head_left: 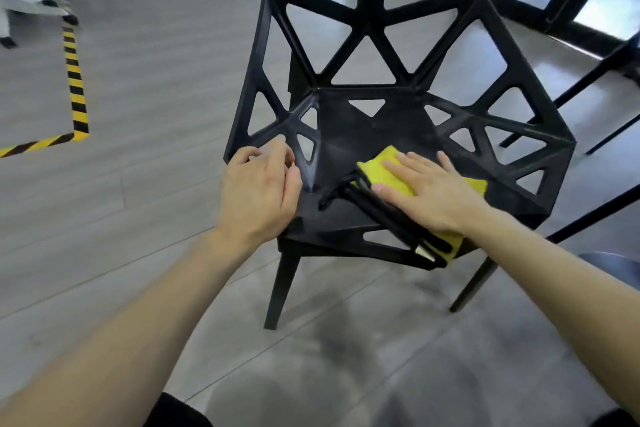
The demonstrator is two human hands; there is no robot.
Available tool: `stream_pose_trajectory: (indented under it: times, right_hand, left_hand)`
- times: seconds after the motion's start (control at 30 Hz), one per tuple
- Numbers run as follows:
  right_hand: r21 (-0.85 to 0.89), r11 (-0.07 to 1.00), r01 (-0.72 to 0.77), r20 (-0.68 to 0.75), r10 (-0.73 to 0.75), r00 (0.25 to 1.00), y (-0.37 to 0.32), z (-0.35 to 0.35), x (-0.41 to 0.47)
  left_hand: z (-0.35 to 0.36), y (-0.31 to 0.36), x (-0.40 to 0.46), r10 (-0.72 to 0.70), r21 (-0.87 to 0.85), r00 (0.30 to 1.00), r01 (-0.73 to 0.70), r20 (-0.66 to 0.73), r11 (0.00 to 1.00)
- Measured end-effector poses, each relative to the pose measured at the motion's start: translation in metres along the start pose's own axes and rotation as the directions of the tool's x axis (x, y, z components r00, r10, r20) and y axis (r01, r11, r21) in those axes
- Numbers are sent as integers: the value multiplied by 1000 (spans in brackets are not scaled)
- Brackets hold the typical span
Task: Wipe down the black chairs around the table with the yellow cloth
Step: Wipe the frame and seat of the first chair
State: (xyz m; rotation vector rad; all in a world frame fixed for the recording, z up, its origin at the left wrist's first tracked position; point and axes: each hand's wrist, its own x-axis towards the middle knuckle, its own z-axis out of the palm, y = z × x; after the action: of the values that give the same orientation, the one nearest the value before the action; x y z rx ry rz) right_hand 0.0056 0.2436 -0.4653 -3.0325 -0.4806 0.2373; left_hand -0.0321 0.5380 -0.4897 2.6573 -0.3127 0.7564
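Currently mid-wipe on my first black lattice plastic chair (374, 135): right hand (429, 194) spread flat pressing folded yellow cloth (391, 170) on seat, left hand (258, 191) curled gripping seat edge; backrest and the other chairs by the desk look pending

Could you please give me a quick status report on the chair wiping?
Right hand flat on yellow cloth, on black chair seat. Left hand grips seat edge.
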Motion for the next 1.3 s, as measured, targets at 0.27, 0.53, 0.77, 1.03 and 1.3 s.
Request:
stream_pose_trajectory:
  times: [0.27,0.53,0.77,1.03,1.3]
  right_hand:
    - [-111,987,114,-193,-134,972,-97,33,-12]
    - [-22,977,214,-240,-213,947,-25,33,-25]
    - [-45,988,-146,-256,130,958,78,17,-28]
    - [-64,973,222,-392,-230,891,-92,52,-51]
    - [-111,905,410,-435,-415,799,-45,64,-41]
  left_hand:
    - [-1,1,-5,2,-19,1000,-3,-25,1000]
    - [-6,-3,-15,-7,146,989,-15,149,989]
    - [6,19,-17,-32,384,981,-46,194,922]
    - [12,14,-20,-42,304,989,-2,139,953]
    - [29,72,-3,-260,-284,940,318,222,905]
